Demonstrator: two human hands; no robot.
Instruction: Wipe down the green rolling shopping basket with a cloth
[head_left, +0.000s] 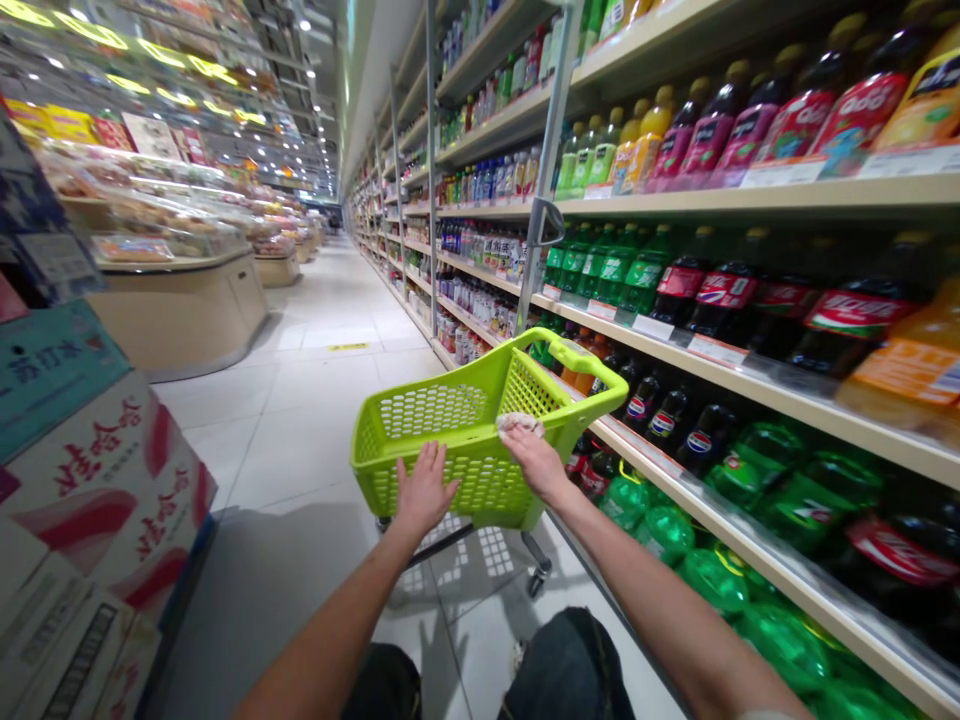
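Note:
A lime-green shopping cart (420,408) with a perforated basket stands side-on before me in the aisle. My left hand (425,488) lies against the near side of the basket, fingers stretched out and holding nothing. A crumpled, light-coloured cloth (519,424) is under the fingers of my right hand (538,460), on the top rim of the cart near its handle end. The cart's handle (581,355) rises at the right. Part of the cloth is hidden by my fingers.
Shelves (750,200) full of soft drink bottles run along the right, close to the cart. Stacked cartons (90,470) stand at the left. Beyond them is a curved display counter (180,310). The tiled floor (300,400) stretches away down the aisle.

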